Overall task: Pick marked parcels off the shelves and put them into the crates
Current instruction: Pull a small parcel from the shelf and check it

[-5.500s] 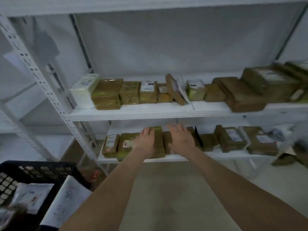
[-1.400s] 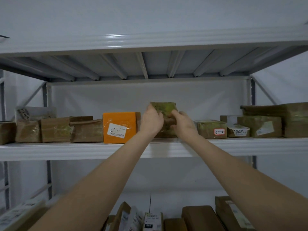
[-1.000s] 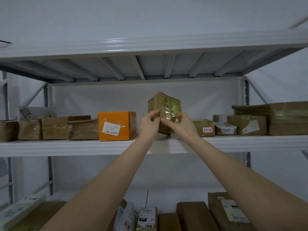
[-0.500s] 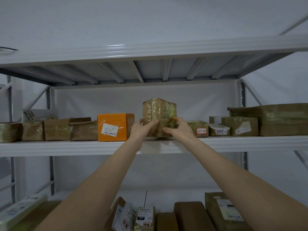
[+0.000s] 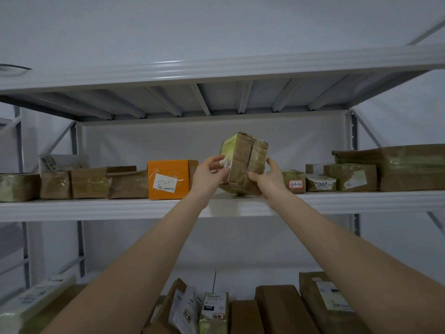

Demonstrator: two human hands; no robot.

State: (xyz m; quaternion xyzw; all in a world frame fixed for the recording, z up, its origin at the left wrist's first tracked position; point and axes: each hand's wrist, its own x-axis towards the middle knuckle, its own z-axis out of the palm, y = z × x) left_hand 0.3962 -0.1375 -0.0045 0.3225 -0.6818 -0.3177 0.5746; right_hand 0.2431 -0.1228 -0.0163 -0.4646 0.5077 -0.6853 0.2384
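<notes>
Holding up a small brown cardboard parcel wrapped in shiny clear tape [image 5: 243, 162], the person reaches out with two bare arms in the head view. The left hand [image 5: 209, 174] grips the parcel's left side, where a pale label sticks, with its fingers bent round the edge. The right hand [image 5: 265, 180] holds the parcel from below and from the right, with the thumb pointing up along the side. The parcel is tilted, one corner up, over the middle of the long white metal shelf board [image 5: 120, 206]. Its low corner is very close to the board, and I cannot tell if it touches.

Just left of the left hand stands a bright orange box with a white sticker [image 5: 168, 177]. Left of that sits a row of brown taped boxes [image 5: 89, 183]. Just right of the right hand is a little greenish parcel with a red-edged label [image 5: 292, 180]. Next come more small parcels, then a big flat brown box [image 5: 409, 167] at the far right.

Lower down, between the arms, more brown parcels with white labels [image 5: 214, 309] stand on another shelf.
</notes>
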